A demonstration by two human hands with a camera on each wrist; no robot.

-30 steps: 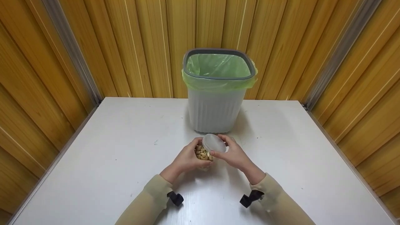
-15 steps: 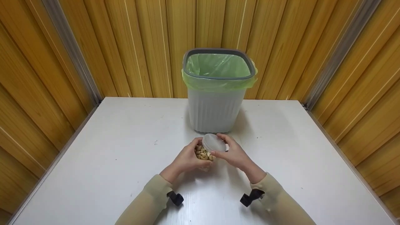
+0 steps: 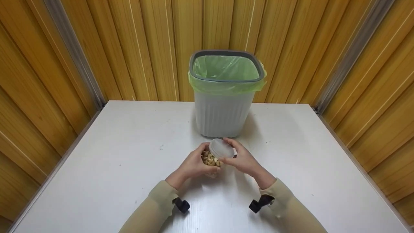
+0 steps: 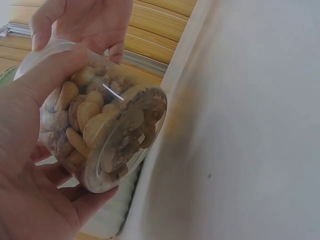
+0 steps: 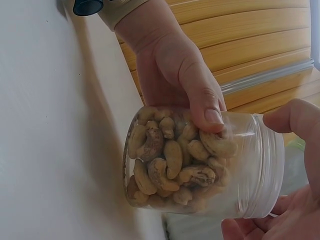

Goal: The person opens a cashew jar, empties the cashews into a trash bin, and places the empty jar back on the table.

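Judging from the jar's (image 5: 246, 150) tilt, we see spilling as the main risk: should the lid (image 3: 221, 149) come away suddenly, a jerk could throw cashews (image 5: 172, 157) onto the tabletop (image 3: 145, 139). Smooth plastic could also slip or twist if we hold it too loosely. Our left grip (image 3: 194, 163) spreads about as wide as the jar's body, thumb on one side and fingers curled round the other. Our right grip (image 3: 242, 159) spans the lid's rim between thumb and fingers (the lid looks seated). The jar is between both hands, apparently raised off the tabletop, in front of the lined bin (image 3: 223, 113).
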